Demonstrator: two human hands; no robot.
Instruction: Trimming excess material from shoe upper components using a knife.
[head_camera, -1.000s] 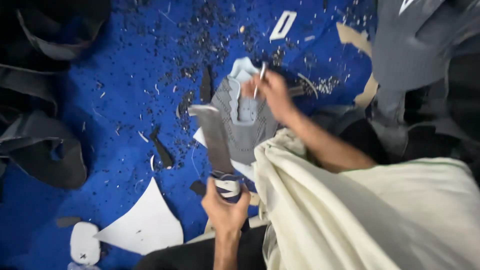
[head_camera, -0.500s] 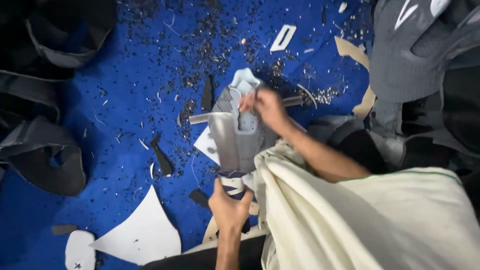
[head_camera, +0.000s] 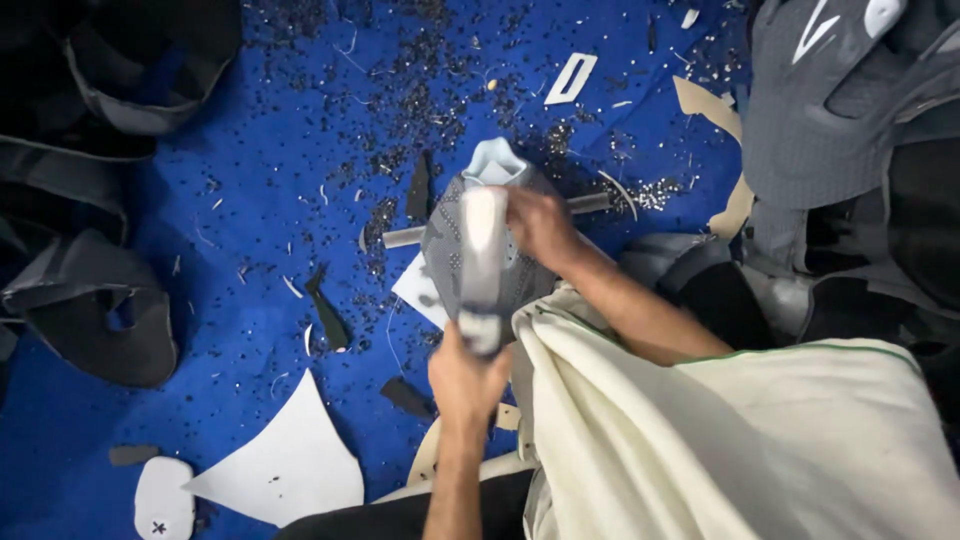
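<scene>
On blue mat, L hand grips strip now upright, R hand pinching grey upper

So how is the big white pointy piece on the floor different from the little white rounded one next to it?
The big white pointy piece is much larger than the little white rounded piece. The pointy one has curved edges meeting in sharp tips; the rounded one is a plain oval with a small dark mark. Both lie flat on the blue floor covering.

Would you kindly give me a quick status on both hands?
Left hand grips flat tool. Right hand pins grey shoe upper. Scraps litter blue mat.
</scene>
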